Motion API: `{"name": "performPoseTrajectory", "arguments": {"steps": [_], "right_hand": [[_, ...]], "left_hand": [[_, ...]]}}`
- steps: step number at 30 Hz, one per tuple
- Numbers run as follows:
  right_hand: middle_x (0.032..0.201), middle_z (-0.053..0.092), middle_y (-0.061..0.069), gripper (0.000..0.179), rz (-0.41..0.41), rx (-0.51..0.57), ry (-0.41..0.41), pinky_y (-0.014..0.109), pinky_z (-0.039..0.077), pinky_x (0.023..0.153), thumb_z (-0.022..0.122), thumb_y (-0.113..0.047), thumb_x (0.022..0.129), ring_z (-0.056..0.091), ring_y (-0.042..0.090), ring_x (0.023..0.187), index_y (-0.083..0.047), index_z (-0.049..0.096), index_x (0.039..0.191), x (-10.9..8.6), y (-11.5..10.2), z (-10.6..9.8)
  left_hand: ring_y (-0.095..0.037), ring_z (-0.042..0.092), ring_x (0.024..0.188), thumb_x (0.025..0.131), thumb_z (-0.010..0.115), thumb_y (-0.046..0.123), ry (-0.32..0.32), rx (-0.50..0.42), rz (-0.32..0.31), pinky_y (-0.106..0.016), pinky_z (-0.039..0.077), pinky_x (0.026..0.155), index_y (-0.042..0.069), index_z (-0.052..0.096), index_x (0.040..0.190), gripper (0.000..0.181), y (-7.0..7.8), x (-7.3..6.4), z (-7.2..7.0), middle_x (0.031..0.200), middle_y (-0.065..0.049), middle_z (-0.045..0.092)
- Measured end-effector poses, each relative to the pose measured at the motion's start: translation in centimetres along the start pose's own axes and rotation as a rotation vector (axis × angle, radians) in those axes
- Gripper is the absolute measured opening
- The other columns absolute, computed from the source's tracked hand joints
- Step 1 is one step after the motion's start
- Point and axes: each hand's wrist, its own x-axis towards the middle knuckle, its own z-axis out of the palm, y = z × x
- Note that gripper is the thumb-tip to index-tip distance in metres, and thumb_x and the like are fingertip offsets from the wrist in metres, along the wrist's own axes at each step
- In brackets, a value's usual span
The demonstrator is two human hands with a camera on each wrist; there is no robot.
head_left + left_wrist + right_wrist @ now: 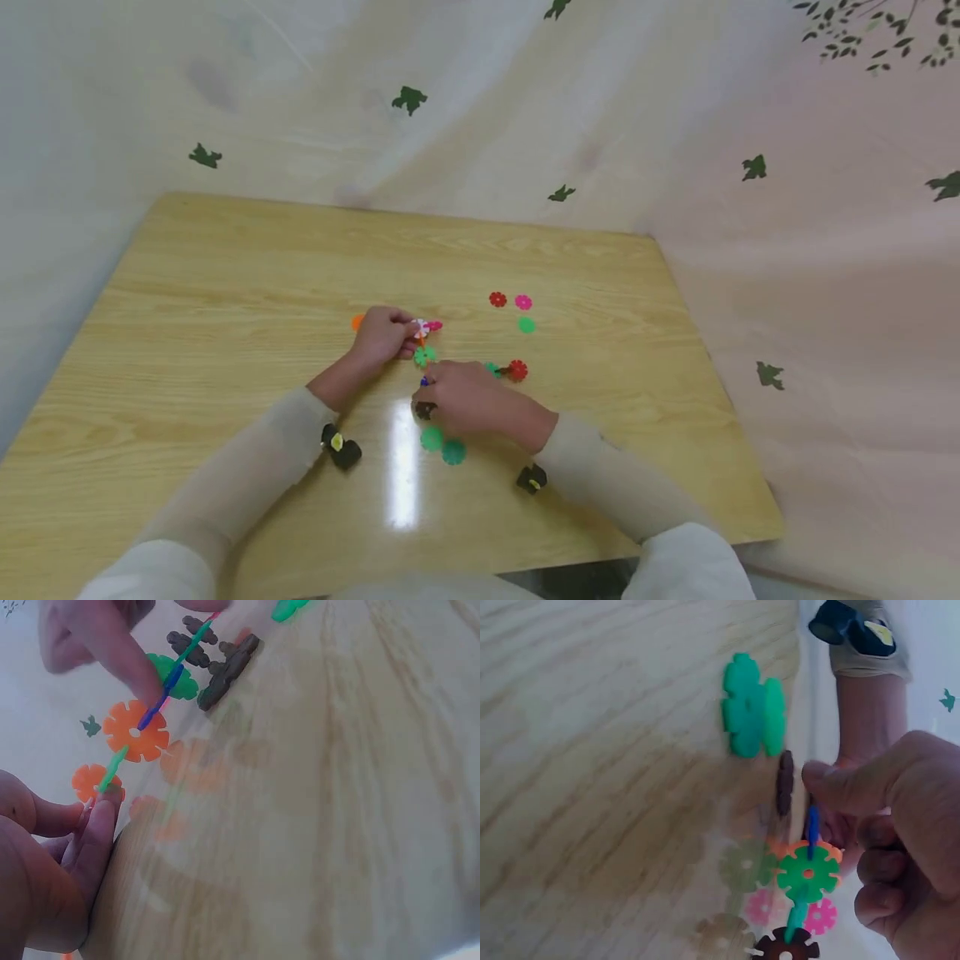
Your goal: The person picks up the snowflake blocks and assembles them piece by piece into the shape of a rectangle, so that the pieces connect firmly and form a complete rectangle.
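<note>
Left hand (381, 335) is pinching white disc (421, 328); right hand (467, 395), blue disc (814, 829). Uneven pushing could be springing the chain (424, 356) apart.

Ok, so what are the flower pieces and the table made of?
The flower pieces look like plastic: thin, evenly coloured, with neat notches; how shiny is hard to tell. The table looks like wood or a wood-look coating, from its grain lines; it mirrors light and pieces, suggesting a smooth, glossy finish.

Beige sleeves (255, 467) — white-topped; black wrist cameras (345, 453)
</note>
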Motion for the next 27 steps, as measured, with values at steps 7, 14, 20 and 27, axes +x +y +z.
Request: {"name": "performPoseTrajectory", "arguments": {"steps": [7,14,20,27], "right_hand": [[0.091,0.052,-0.005,0.012,0.012,-0.108,-0.051,0.018,0.043,0.052,0.076,-0.019,0.090,0.049,0.008,0.083,-0.025,0.074,0.101,1.3,-0.8,0.7],[0.089,0.058,-0.013,0.005,-0.013,0.247,0.000,0.013,0.045,0.068,0.071,-0.024,0.097,0.052,0.002,0.080,-0.021,0.070,0.092,1.8,-0.6,0.3],[0.090,0.074,-0.004,0.008,0.371,0.817,0.324,0.034,0.061,0.073,0.073,-0.013,0.094,0.069,0.014,0.079,-0.010,0.079,0.100,1.9,3.9,-1.2],[0.090,0.074,0.012,0.016,0.750,0.921,0.434,0.032,0.056,0.061,0.069,-0.009,0.097,0.068,0.030,0.075,0.001,0.076,0.106,2.3,8.5,-0.7]], "left_hand": [[-0.012,0.065,0.055,0.098,0.063,0.002,-0.013,0.001,0.002,-0.024,0.059,0.053,-0.013,0.064,0.117,0.024,0.0,-0.1,-0.2,0.077,-0.011,0.069],[-0.011,0.064,0.054,0.097,0.063,0.001,-0.011,-0.023,0.025,-0.023,0.058,0.051,-0.015,0.063,0.116,0.025,0.2,-0.4,-0.2,0.072,-0.009,0.068],[-0.012,0.065,0.055,0.097,0.062,0.000,-0.020,-0.024,0.035,-0.024,0.059,0.053,-0.015,0.063,0.116,0.024,0.1,-0.5,-0.4,0.075,-0.011,0.068],[-0.012,0.064,0.057,0.099,0.061,0.001,-0.035,-0.029,0.029,-0.024,0.059,0.053,-0.014,0.062,0.118,0.024,0.0,-0.5,-0.3,0.079,-0.012,0.069]]}}
